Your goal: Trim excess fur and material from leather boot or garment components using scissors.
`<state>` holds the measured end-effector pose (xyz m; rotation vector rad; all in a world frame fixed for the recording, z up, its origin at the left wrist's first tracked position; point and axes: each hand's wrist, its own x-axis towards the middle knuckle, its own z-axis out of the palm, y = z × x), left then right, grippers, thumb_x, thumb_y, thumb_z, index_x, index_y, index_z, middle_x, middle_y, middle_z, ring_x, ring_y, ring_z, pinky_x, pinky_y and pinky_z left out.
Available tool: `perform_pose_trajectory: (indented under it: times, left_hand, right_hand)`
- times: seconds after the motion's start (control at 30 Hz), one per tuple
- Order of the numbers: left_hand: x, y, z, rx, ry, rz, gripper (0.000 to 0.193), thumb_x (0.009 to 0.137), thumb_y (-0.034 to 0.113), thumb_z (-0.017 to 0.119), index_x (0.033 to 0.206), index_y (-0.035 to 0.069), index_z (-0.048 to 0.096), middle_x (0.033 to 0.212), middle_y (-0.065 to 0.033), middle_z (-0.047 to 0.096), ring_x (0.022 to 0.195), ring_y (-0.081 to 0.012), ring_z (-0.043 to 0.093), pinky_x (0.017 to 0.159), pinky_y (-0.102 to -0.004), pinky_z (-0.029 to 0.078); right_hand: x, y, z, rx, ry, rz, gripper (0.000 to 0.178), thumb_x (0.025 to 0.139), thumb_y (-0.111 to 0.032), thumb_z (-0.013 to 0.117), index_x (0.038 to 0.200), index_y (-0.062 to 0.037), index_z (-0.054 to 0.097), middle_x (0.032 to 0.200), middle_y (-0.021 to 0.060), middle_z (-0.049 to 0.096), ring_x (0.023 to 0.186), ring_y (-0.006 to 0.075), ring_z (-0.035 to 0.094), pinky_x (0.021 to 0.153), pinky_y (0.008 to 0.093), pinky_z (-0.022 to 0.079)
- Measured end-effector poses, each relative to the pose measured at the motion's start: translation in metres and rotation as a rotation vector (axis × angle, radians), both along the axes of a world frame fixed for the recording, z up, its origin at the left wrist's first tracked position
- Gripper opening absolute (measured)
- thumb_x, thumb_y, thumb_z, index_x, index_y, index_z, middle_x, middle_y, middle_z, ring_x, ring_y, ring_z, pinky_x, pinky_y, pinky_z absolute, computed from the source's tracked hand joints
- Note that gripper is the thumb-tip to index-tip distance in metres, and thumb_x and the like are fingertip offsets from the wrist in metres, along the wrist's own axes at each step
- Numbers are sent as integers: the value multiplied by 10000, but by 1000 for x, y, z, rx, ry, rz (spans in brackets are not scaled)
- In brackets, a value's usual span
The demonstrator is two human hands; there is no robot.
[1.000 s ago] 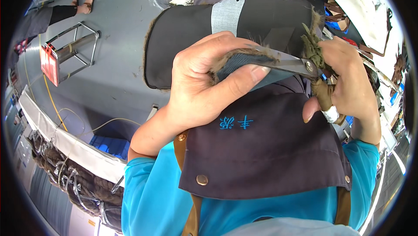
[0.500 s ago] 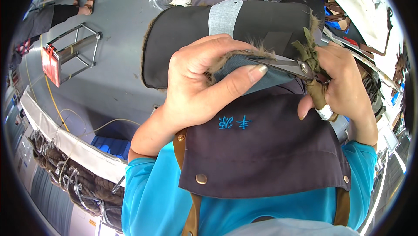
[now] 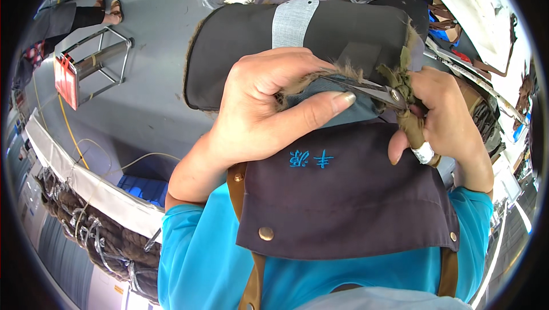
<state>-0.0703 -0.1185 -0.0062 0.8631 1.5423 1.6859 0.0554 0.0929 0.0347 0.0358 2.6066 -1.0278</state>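
My left hand pinches a piece of brown fur with a blue-grey backing, thumb on the backing and fingers behind the fur. In my right hand is a pair of scissors, its handles wrapped in olive cloth with a white band on the lower loop. The blades lie along the upper edge of the fur piece and point left, close to my left thumb. Behind my hands lies a large dark panel with furry edges, with a light grey patch on it.
A metal-framed stool with a red seat stands on the grey floor at left; a person's feet are beyond it. Bundled brown fur hangs at lower left near a blue crate. Brown pieces lie at far right.
The scissors and my right hand have shifted slightly left and the blades look closer together. My left hand keeps its hold on the fur piece.
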Motion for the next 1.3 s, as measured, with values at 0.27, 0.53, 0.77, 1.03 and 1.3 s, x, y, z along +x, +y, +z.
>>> perform_pose_trajectory:
  times: [0.27, 0.53, 0.77, 1.03, 1.3]
  left_hand:
    - [-5, -4, 4, -32, 21, -48, 124, 722, 43, 672, 827, -11, 635, 628, -66, 567, 559, -122, 515, 503, -253, 382]
    - [-9, -5, 2, -25, -23, -104, 101, 723, 55, 672, 799, -2, 638, 592, -42, 533, 520, -113, 469, 469, -259, 338]
    - [-17, -9, 2, -108, -116, -223, 112, 731, 82, 686, 795, 4, 639, 556, -8, 506, 527, -54, 429, 470, -241, 329]
    - [-27, -2, 7, -142, -176, -435, 142, 740, 95, 686, 809, -18, 637, 621, -26, 573, 578, -55, 484, 528, -225, 394]
    - [-21, -3, 11, -188, -308, -446, 204, 672, 87, 702, 679, -48, 549, 551, -38, 433, 504, -119, 407, 461, -280, 286]
  right_hand:
    - [-7, -7, 9, 3, 17, 42, 268, 519, -47, 676, 657, 1, 451, 585, 155, 455, 576, 364, 452, 519, 391, 357]
    - [-4, -5, 3, -61, -61, 33, 274, 518, -34, 670, 630, 9, 424, 576, 160, 434, 576, 369, 458, 499, 392, 354]
    - [-5, -7, 5, -130, -117, 4, 254, 526, -1, 644, 623, 17, 410, 576, 167, 427, 577, 368, 464, 482, 381, 361]
    - [-10, 8, 14, 14, -70, 146, 264, 486, -14, 634, 637, 12, 419, 603, 170, 438, 619, 391, 453, 527, 409, 356]
    - [-12, 9, 14, 59, -11, 206, 254, 470, -20, 617, 648, 7, 437, 599, 170, 447, 617, 394, 449, 521, 412, 348]
